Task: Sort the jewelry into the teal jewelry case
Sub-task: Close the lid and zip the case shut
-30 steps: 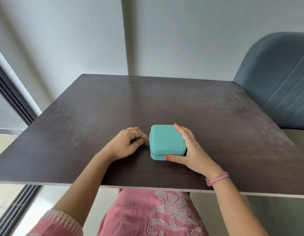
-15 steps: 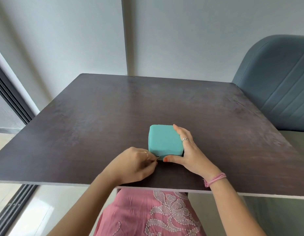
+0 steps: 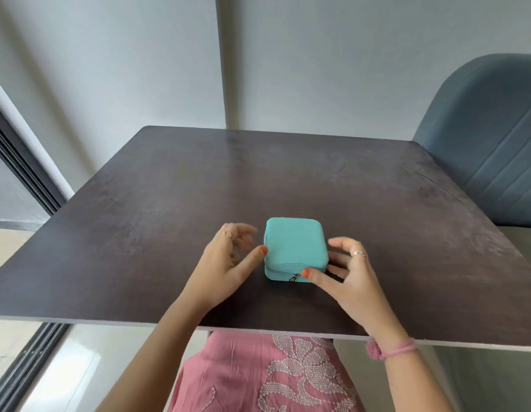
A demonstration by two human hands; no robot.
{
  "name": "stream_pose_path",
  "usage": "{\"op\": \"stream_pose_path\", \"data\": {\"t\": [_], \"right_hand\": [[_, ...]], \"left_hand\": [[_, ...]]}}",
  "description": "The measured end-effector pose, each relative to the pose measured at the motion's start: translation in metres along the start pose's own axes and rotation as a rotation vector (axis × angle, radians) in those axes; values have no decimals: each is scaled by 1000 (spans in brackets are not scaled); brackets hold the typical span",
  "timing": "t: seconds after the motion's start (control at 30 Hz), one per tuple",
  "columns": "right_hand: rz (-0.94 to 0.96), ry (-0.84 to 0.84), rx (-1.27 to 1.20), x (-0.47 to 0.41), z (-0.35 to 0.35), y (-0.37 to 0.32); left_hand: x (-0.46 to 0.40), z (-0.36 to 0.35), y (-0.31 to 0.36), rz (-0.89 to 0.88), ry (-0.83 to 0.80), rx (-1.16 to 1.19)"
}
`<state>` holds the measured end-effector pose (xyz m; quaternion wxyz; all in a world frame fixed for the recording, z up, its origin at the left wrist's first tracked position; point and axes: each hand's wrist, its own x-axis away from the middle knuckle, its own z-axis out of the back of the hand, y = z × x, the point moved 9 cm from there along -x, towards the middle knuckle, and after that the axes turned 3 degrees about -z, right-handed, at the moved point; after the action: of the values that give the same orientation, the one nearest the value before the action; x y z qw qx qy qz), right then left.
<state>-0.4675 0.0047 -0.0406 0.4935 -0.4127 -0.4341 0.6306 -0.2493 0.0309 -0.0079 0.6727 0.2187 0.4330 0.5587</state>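
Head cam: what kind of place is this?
Probably a room in a home: a dark wooden table against a plain grey wall, a blue-grey upholstered chair beside it, a sliding door track at left.

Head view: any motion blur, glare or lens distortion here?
Head view: left hand fingers smeared by motion; teal jewelry case and right hand sharp; soft sheen on the table; wide-angle lens splays the table's edges.

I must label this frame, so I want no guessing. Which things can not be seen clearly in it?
All in the head view:
- Inside of the teal jewelry case: hidden, its lid is down.
- Left hand: fingers motion-blurred, so contact with the case is unclear.
- Zipper pull: too small for detail.
- Chair: cut by the right edge.
- Loose jewelry to sort: none visible.
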Motion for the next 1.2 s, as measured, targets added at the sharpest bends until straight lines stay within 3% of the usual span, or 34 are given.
{"op": "stream_pose_path", "data": {"t": [0.13,0.23,0.47,0.77,1.2], "right_hand": [[109,288,203,31,5,-11],[216,323,397,47,-13,-26],[228,427,715,45,-32,-36],[258,467,840,49,-35,-39],[191,497,786,48,-39,-36]], "left_hand": [[-9,-36,-10,78,-186,247],[-14,-52,-7,60,-253,197],[-14,-50,-11,48,-287,179],[-15,-48,-11,34,-269,156],[-15,-47,-9,34,-254,165]]}}
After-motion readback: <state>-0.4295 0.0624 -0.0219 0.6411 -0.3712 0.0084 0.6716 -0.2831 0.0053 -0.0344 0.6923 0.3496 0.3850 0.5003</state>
